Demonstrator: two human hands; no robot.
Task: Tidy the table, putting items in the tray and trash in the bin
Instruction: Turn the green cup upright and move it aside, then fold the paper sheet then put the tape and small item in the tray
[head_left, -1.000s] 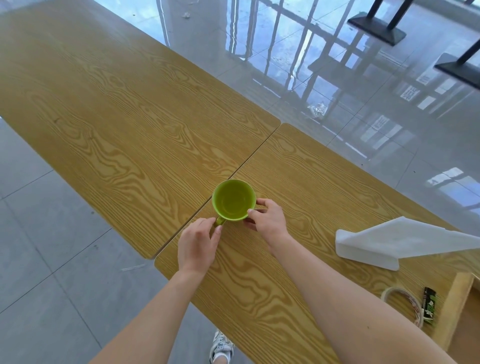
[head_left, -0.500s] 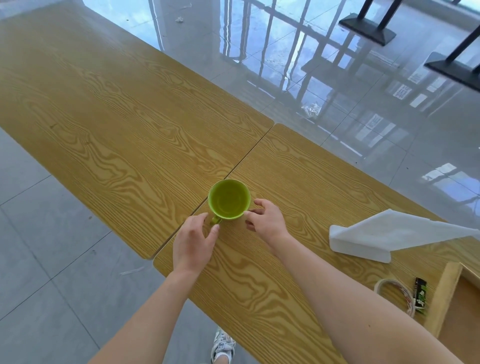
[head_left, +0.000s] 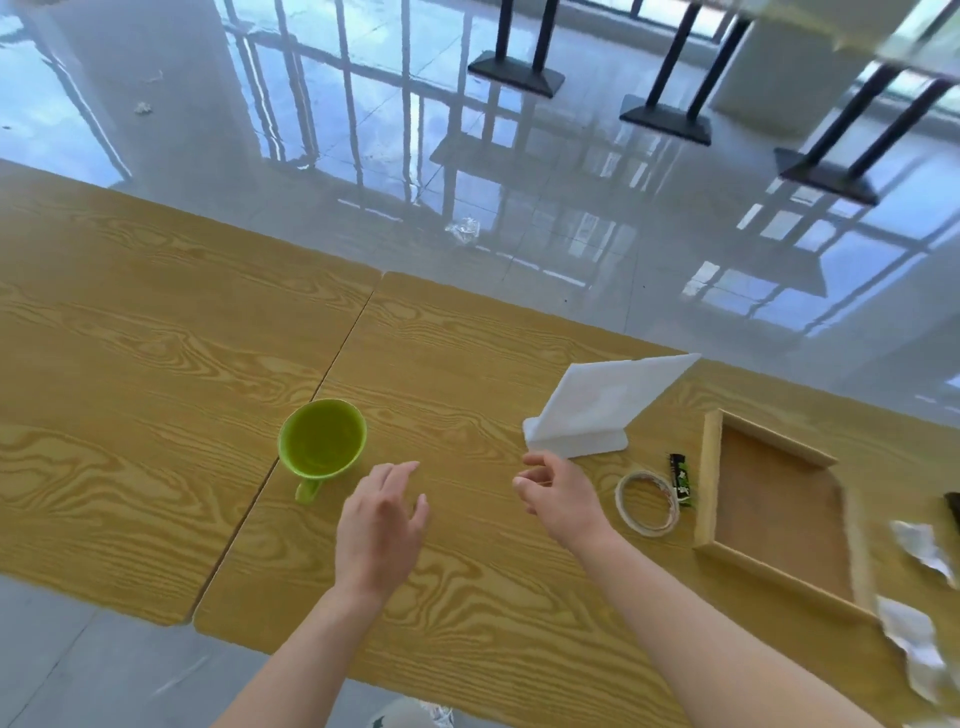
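The wood-grain laminate tabletop (head_left: 156, 322) carries every item still to be sorted. The round green ceramic cup (head_left: 323, 439) stands upright beside the seam between the two panels, handle turned toward the person, interior apparently empty. Neither hand touches it. The left hand (head_left: 382, 525) hovers just right of the cup, fingers loosely spread and holding nothing. The right hand (head_left: 558, 496) hovers close to the folded white paper napkin (head_left: 602, 408), fingers half-curled as if pinching; whether something small sits between the fingertips cannot be told.

Further right lie a roll of pale adhesive tape (head_left: 648, 501), flat on the tabletop, and a small black-and-green wrapper (head_left: 681, 480) just beside it. The shallow rectangular wooden tray (head_left: 709, 478) sits past both and looks bare inside. Crumpled silvery foil scraps (head_left: 922, 545) lie beyond the tray's far side. No bin is in view.

Hazards from this position:

- The napkin stands tented on one fold — a grasp at its edge could unfold it or sweep it into the tape roll.
- The cup is left behind both hands; a careless return reach could clip the rim and tip it near the tabletop seam.
- The wrapper is slim and lies close against the tray's wall — a pinch there may fail or push it under the tape.
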